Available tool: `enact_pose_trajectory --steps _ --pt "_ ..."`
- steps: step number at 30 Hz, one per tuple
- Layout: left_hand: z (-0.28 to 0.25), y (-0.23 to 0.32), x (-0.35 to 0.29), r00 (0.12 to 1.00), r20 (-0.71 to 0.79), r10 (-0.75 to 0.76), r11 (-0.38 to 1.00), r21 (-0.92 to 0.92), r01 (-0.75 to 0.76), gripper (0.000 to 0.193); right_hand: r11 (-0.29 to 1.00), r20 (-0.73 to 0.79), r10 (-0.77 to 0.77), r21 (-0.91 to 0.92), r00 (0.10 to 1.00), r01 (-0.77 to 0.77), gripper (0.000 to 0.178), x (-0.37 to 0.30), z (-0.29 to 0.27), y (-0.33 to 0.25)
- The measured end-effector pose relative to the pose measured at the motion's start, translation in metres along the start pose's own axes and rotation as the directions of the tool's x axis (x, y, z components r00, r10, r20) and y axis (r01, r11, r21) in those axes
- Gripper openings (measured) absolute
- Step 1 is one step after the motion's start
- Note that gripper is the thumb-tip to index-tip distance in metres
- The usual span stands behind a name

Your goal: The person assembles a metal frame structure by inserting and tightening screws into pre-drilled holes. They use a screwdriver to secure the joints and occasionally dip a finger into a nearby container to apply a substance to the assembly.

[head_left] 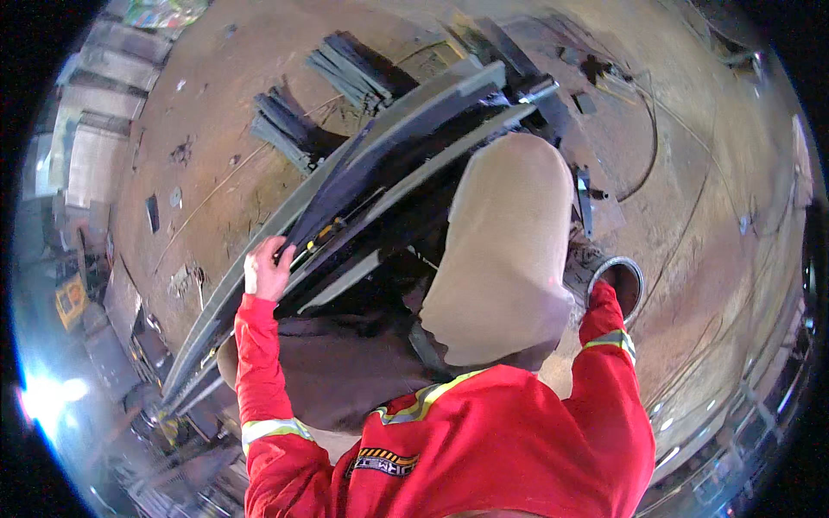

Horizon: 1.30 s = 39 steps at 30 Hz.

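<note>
My left hand (269,268) is closed at the near end of a long dark metal strip (341,186), its fingers bent round the edge. The strip lies along a long grey steel beam (233,289), whose two flanges run from lower left to upper right. Small yellow and orange bits (324,233) show in the channel just right of this hand. On the right, my other arm (603,312) reaches down into a round metal can (640,289). The can's wall hides the right hand, so its fingers and anything in them cannot be seen.
Two bundles of dark metal bars (289,129) (354,73) lie beyond the beam. My bent knee (509,224) rises beside it. A cable (654,142) curves over the dusty floor at right, and small metal scraps (585,203) lie near the can. A bright light (47,397) glares at lower left.
</note>
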<state>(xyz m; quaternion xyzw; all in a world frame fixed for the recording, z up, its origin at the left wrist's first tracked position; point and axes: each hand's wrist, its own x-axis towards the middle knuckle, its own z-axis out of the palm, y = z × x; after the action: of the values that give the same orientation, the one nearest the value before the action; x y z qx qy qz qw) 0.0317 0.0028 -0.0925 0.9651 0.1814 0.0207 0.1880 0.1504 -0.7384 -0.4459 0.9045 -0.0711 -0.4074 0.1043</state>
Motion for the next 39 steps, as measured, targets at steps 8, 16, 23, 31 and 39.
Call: enact_pose_trajectory --steps 8,16,23,31,39 --pt "0.015 0.019 0.022 0.993 -0.060 0.103 0.988 -0.109 -0.109 0.013 0.996 -0.088 0.085 0.007 0.993 -0.084 0.045 0.003 0.040 0.045" --pt "0.016 0.009 0.011 0.999 -0.001 -0.050 0.870 -0.491 0.043 0.017 0.999 -0.353 0.036 0.039 0.935 -0.024 0.049 0.047 0.046 0.126" --pt "-0.015 0.028 0.012 1.000 0.005 -0.013 0.788 -0.616 0.013 0.018 -0.047 0.041 0.086 0.998 0.995 -0.037 0.035 -0.051 -0.028 0.075" --pt "-0.032 0.049 0.005 1.000 0.000 0.009 0.627 -0.779 -0.006 0.019 -0.712 -0.265 0.141 0.642 0.954 0.284 0.013 -0.324 -0.326 -0.102" --pt "-0.038 0.075 -0.002 0.994 0.050 0.094 0.533 -0.846 -0.008 0.013 -0.647 -0.627 -0.756 0.760 0.189 -0.068 0.010 -0.362 -0.431 -0.317"
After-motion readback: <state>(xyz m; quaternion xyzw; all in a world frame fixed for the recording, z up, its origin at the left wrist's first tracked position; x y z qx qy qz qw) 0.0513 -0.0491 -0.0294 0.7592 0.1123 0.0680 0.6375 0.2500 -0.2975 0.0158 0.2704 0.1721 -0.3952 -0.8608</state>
